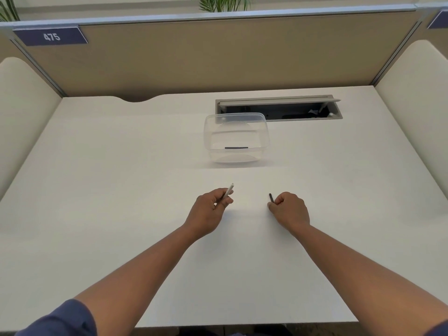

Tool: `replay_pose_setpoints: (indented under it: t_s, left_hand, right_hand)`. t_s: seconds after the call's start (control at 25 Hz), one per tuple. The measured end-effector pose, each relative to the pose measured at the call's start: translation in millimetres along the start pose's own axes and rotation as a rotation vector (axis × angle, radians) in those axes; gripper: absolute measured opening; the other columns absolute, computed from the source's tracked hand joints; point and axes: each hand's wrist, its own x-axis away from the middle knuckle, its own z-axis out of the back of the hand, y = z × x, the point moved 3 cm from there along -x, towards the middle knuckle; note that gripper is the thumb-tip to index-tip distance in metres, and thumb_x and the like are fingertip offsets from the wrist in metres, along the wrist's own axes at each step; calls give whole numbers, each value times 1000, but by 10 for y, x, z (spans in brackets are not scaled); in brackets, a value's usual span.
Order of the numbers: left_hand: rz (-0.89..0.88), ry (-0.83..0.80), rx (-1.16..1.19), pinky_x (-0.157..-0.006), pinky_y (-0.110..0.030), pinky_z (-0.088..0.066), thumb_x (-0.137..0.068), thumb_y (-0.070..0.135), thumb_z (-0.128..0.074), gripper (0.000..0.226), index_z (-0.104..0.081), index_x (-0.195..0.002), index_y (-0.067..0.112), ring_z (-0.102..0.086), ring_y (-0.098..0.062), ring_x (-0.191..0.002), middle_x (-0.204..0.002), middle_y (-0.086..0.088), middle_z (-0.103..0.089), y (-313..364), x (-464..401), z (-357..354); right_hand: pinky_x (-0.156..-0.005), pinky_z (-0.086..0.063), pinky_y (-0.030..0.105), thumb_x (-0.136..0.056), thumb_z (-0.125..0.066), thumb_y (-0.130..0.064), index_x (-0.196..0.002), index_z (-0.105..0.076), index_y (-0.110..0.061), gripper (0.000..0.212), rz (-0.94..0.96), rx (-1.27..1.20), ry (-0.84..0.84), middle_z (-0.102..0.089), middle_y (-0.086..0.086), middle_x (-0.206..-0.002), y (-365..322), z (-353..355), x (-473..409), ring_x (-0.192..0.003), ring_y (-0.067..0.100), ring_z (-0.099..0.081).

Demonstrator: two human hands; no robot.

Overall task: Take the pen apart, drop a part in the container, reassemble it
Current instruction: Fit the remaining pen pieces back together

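Far left: partition (218, 57) carries a blue tag (51, 36) reading "475", white digits. Partition face is tan fabric with a grey metal top rail.

Left hand (208, 212): fingers curled in, thumb and index pinching a white pen barrel (228, 191), a thin smooth tube with its open end angled up and away from the person. Hand sits low over the white desk (121, 178); contact with it can't be confirmed.

Centre, further back: clear plastic container (236, 138), rounded-rectangle, no lid, standing on the desk. A thin dark rod (236, 147) lies flat on its floor.

Right hand (289, 209): fingers closed tight, pinching a short dark pen part (271, 198), matte, its tip sticking up past the knuckles. The two hands are well apart.

Behind the container, to the right: grey cable tray (278, 109) recessed in the desk, flap open.
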Motion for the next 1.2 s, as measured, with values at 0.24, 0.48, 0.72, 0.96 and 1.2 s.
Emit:
replay_pose_setpoints:
  t_s: [0.24,0.48,0.72,0.96,1.2]
  left_hand:
    - [15,-21,15,-82,0,-38,-101,26,-59,16,-70,-107,36,-55,22,-104,-110,37,-62,-10,-28,-18]
    - [-3,-16,-35,-95,-35,-50,-101,28,-56,20,-70,-107,41,-61,-18,-108,-114,6,-72,-20,-74,-29]
    - [-11,-6,-114,-78,-19,-44,-101,25,-55,38,-58,-83,58,-61,-7,-97,-105,15,-67,-23,-71,-25]
    - [-67,-27,-161,-77,-18,-40,-101,19,-55,27,-69,-122,27,-58,-7,-92,-92,19,-64,-19,-49,-25]
    - [-106,-26,-231,-78,-22,-39,-102,18,-53,36,-62,-136,27,-56,-15,-90,-90,3,-65,-5,-30,4]
  right_hand:
    - [-54,-45,27,-82,-66,-28,-72,-65,-25,11,17,-19,-35,-67,-9,-73,-29,31,32,-66,14,-63]
    - [-56,-46,23,-83,-68,-31,-73,-66,-27,11,243,-373,-37,-66,-11,-68,-281,228,216,-60,5,-57]
    - [-61,-45,10,-87,-73,-20,-82,-71,-30,11,475,-399,-114,-70,-17,-76,-547,343,405,-63,0,-57]
    - [-63,-43,9,-90,-72,-15,-92,-75,-23,9,546,-360,-115,-70,-18,-79,-623,338,469,-67,0,-59]
    - [-66,-44,13,-91,-70,-13,-94,-75,-19,8,589,-301,-76,-69,-13,-84,-638,374,504,-70,5,-57]
